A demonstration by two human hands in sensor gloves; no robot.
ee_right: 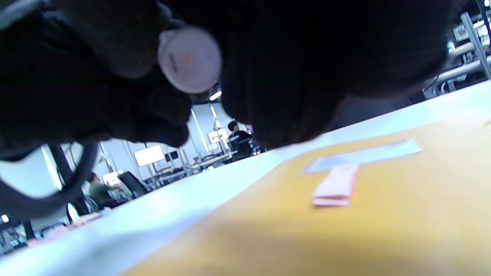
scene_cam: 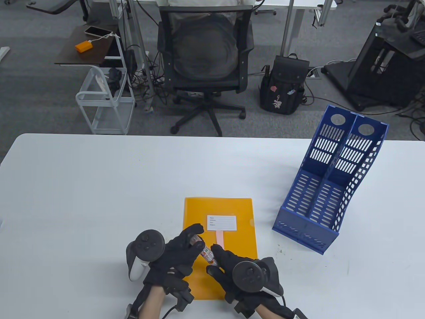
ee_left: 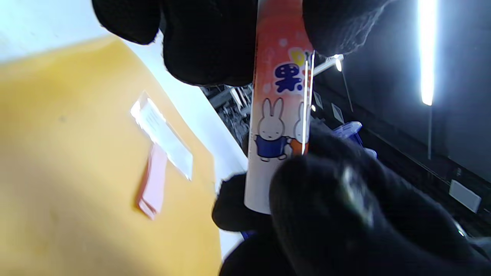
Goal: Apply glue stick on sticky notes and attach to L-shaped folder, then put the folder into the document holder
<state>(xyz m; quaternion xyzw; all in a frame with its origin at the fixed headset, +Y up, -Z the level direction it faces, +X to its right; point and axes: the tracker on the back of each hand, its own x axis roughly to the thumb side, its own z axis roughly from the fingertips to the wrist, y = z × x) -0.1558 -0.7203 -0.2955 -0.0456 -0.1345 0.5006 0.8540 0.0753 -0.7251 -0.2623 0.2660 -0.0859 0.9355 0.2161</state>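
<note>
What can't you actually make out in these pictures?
- Printed lines on the white label of the orange plastic folder: too small in the table view, blurred in both wrist views.
- Whether the rabbit-printed glue stick is capped: both gloved hands, left and right, cover its ends.

Table view: evenly, brightly lit from overhead, sharp throughout; soft shadows are cast on the white table (scene_cam: 99, 186) under the document holder (scene_cam: 332, 179) and hands. Slight wide-angle bowing is seen at edges. Left wrist view: a ceiling light strip (ee_left: 426, 53) is blown out, bkgd dark; glare streak is seen on the glue stick (ee_left: 280, 115); folder (ee_left: 76, 172) blurred. Right wrist view: gloves underexposed, out of focus; folder foreground heavily blurred.
</note>
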